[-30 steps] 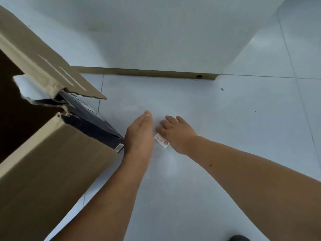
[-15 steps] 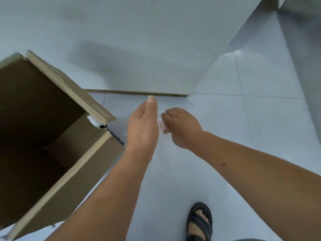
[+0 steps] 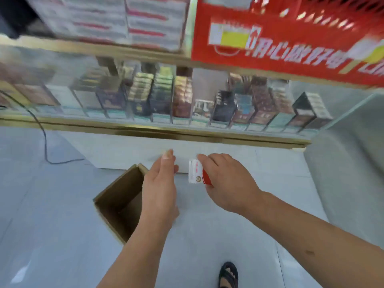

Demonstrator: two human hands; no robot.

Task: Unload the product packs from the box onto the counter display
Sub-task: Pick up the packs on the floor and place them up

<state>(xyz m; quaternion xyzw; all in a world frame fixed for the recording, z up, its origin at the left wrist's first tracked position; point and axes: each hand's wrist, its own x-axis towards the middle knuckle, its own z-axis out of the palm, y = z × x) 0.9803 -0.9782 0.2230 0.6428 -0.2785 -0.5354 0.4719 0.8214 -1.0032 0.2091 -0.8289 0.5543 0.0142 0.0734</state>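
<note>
My right hand (image 3: 226, 181) grips a small white and red product pack (image 3: 196, 171), held up in front of me at mid-frame. My left hand (image 3: 161, 183) is beside it, a little to the left, fingers straight and holding nothing. Below my left hand the open cardboard box (image 3: 116, 200) stands on the floor; its inside looks dark and I cannot make out its contents. Ahead is the glass counter display (image 3: 158, 129) with a gold frame, its shelf lined with rows of packs (image 3: 182, 100).
Stacked white cartons (image 3: 116, 19) and a red printed box (image 3: 291, 42) sit on top of the counter. A black cable (image 3: 44, 142) hangs down at the left to the grey tiled floor. A sandalled foot (image 3: 228, 275) shows at the bottom. A white wall (image 3: 349, 154) closes the right side.
The view has risen from the floor to the counter display. Both hands have lifted away from the box, the right one carrying the pack upward; the box now looks smaller and lower.
</note>
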